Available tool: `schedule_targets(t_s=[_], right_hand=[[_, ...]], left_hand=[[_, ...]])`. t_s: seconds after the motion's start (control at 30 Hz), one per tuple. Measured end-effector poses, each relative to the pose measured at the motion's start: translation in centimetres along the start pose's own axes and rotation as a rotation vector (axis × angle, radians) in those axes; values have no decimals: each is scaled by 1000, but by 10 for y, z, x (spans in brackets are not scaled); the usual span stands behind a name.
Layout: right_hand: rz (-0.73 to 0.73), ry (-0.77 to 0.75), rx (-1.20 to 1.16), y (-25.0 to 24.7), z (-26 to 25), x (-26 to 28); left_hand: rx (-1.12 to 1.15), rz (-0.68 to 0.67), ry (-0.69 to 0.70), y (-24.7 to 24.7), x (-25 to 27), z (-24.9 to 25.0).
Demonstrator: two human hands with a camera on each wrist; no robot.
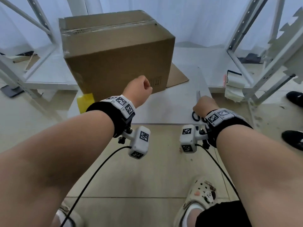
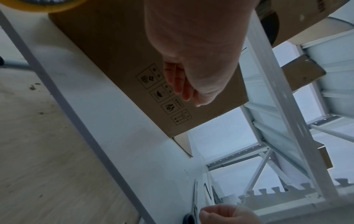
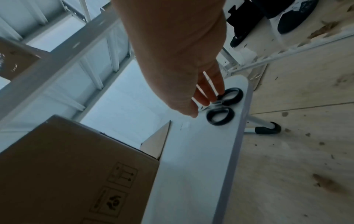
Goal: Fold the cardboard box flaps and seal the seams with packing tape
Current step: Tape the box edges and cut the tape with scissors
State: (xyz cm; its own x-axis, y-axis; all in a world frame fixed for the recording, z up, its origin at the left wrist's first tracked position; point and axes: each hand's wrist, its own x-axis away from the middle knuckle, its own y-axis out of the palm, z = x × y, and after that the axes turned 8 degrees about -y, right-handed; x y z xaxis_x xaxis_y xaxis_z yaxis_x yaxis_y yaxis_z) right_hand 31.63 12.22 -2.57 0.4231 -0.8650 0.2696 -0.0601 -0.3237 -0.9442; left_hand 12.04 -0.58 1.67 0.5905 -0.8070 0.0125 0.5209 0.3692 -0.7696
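A brown cardboard box (image 1: 114,63) stands on the white table (image 1: 164,108). Its top flaps lie folded down, with clear tape (image 1: 106,27) along the seam. One bottom flap (image 1: 177,76) sticks out flat on the table at the right. My left hand (image 1: 141,88) hovers in front of the box's near face with fingers (image 2: 180,84) loosely curled, holding nothing. My right hand (image 1: 205,104) is at the table's right front corner, where its fingers (image 3: 210,94) pinch black-handled scissors (image 3: 224,109) lying on the table. A yellow tape roll (image 1: 85,102) sits by the box's left front corner.
White metal shelving frames (image 1: 242,46) stand on both sides of the table. A white paper stack (image 1: 233,86) sits on the right shelf. Another person's black shoes (image 1: 293,140) are on the floor at the right. Cables hang from both wrists.
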Motion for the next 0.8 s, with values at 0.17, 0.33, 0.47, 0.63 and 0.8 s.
schedule_targets(t_s=[0.17, 0.33, 0.47, 0.63, 0.8], right_hand=[[19, 126, -37, 26, -3, -9], [141, 290, -224, 28, -7, -6], [51, 335, -257, 26, -13, -2], [-40, 238, -134, 26, -10, 8], [30, 299, -142, 37, -17, 8]], left_hand=[[-36, -23, -50, 14, -9, -11], [-24, -26, -61, 14, -8, -16], [-31, -40, -43, 9, -4, -18], [-28, -44, -42, 0, 5, -22], [-28, -49, -38, -2, 5, -22]])
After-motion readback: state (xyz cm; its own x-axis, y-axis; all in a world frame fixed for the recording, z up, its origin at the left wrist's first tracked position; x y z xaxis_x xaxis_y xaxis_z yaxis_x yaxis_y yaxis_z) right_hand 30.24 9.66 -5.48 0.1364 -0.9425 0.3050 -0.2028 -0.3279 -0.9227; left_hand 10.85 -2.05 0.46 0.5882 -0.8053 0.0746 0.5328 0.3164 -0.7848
